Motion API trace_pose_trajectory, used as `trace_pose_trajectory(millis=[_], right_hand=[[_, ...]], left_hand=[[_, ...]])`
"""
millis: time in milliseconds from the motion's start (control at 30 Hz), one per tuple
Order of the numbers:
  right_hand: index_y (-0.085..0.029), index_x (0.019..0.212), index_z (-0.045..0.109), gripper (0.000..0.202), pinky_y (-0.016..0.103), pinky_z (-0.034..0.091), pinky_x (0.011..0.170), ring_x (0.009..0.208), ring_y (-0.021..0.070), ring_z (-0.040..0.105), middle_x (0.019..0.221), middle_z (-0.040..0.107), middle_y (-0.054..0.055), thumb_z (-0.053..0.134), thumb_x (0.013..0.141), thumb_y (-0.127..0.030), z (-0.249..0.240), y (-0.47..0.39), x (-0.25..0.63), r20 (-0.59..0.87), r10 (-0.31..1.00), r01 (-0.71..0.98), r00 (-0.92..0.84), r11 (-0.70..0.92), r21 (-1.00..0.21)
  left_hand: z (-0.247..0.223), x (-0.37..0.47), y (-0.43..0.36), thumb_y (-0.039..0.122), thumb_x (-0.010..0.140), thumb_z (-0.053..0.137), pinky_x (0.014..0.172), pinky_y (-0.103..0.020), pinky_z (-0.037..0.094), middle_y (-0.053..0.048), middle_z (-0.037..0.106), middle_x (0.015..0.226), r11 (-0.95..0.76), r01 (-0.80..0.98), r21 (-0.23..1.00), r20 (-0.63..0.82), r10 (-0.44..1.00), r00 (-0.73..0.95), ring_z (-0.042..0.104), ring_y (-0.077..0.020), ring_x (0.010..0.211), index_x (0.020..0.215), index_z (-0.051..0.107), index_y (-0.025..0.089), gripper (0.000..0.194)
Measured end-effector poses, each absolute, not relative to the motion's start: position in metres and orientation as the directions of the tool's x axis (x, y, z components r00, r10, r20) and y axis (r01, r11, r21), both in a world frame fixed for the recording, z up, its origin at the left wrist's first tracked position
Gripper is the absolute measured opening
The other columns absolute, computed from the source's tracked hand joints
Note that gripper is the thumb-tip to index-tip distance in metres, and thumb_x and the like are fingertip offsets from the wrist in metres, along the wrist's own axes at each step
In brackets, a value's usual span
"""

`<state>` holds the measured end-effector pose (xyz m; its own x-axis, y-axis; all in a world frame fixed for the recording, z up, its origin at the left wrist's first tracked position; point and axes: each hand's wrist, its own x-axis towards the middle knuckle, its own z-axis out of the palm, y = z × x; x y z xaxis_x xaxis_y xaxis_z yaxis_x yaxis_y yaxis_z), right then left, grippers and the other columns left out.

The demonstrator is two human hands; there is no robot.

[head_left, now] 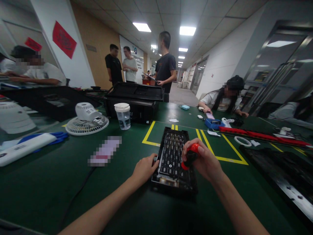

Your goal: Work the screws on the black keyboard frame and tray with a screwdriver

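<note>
In front of me a black screwdriver bit case [174, 188] lies on the green table, its rows of metal bits [172, 147] facing up. My left hand [144, 169] is closed on the case's left edge, thumb on the rim. A red-and-black screwdriver [190, 158] is gripped in my right hand [207, 161], tilted over the right side of the case. Its lower red end is close above the bits; whether it touches one I cannot tell.
Left stand a lidded cup [123, 117], a white fan [86, 122] and a blurred phone-like slab [105, 151] with a cable. Behind is a black toolbox [132, 107]. Yellow tape [230, 160] marks the table. A long dark panel [281, 179] lies right. Several people are around.
</note>
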<state>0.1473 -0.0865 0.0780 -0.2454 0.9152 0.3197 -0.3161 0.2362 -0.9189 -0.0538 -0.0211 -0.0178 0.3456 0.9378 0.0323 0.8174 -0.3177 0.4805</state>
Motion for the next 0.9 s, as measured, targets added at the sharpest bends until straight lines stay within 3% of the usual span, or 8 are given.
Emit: trace_pose_trajectory(millis=[900], right_hand=[[-0.023,0.087,0.047,0.010,0.034,0.050,0.065,0.070,0.0146,0.056,0.087,0.051,0.001,0.050,0.083,-0.031,0.0750,-0.0870,0.1491,0.396,0.894,-0.290,-0.210,0.330,-0.898]], left_hand=[[-0.0188,-0.0521,-0.0214,0.038,0.086,0.038,0.065,-0.024,0.040,-0.001,0.065,0.083,-0.334,0.807,0.487,0.059,0.935,0.351,0.061,-0.0156,0.077,0.111,0.049,0.026,0.030]])
